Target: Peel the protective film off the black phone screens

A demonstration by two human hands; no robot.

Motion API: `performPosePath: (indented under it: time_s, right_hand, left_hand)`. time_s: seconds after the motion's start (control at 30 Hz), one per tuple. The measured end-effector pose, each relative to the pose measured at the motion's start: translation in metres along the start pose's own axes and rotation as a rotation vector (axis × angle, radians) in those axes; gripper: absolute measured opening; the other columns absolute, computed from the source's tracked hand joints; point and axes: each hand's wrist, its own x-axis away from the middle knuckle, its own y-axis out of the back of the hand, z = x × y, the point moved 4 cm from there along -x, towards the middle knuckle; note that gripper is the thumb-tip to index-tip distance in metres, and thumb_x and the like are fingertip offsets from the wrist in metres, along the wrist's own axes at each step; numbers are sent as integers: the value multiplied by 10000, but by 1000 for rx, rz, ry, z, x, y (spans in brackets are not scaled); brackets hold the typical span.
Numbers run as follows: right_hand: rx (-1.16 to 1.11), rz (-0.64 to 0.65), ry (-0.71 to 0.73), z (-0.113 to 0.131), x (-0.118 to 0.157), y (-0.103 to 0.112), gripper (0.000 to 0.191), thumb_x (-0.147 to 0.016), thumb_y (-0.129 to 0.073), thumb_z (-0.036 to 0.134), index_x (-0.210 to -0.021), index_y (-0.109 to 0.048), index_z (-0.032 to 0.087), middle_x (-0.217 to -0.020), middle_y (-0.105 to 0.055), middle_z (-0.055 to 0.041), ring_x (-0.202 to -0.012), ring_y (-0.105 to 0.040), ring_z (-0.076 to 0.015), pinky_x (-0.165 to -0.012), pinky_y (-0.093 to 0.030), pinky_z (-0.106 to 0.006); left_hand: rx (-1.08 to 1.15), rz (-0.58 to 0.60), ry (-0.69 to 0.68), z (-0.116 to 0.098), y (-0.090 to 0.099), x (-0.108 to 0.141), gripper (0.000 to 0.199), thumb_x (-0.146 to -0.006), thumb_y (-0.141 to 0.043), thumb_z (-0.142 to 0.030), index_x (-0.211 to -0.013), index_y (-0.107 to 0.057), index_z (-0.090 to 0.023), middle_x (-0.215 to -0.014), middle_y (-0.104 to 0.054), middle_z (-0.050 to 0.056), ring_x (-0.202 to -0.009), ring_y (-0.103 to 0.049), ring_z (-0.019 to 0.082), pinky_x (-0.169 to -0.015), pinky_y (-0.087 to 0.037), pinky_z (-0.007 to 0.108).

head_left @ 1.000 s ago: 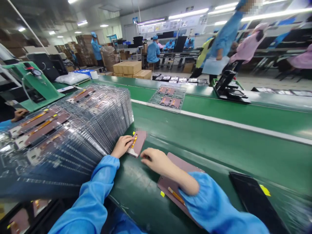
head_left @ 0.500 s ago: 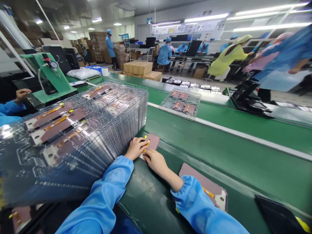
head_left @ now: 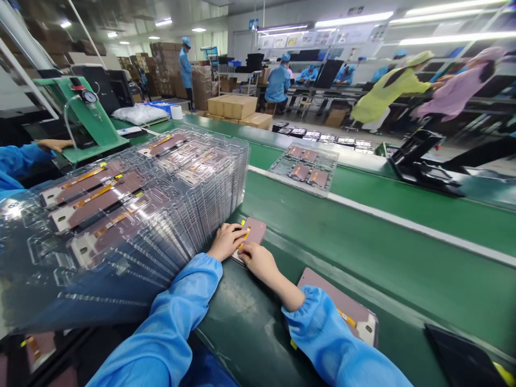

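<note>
Fingers of the left hand (head_left: 226, 242) are lying unclenched over the pink panel (head_left: 256, 228), likely steadying it on the green bench (head_left: 237, 301), while the right hand (head_left: 261, 263) is curling (gripping what, I can't tell) alongside.

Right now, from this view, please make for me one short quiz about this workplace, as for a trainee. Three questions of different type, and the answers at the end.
1. True or false: the left hand and the right hand are both at the same pinkish-brown panel.

2. What colour is the stand that carries the round gauge?
A) Red
B) Green
C) White

3. Fill in: the separate clear tray on the far side of the hands holds ____ flat pieces.

Key: 1. True; 2. B; 3. four
</note>
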Motion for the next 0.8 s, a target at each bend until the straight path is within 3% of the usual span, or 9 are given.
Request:
performPosePath:
  time_s: [0.8]
  right_hand:
    - [-9, 22, 41, -4, -4, -1, 114, -918, -587, 182, -900, -698, 165, -1019, -716, -49, -927, -643, -175, -848, -488, -344]
  left_hand:
    - [-2, 8, 2, -1, 0, 0, 341, -937, -569, -318, -1262, -657, -365, -1317, -601, 20, -1153, -472, 245, -992, -429, 423]
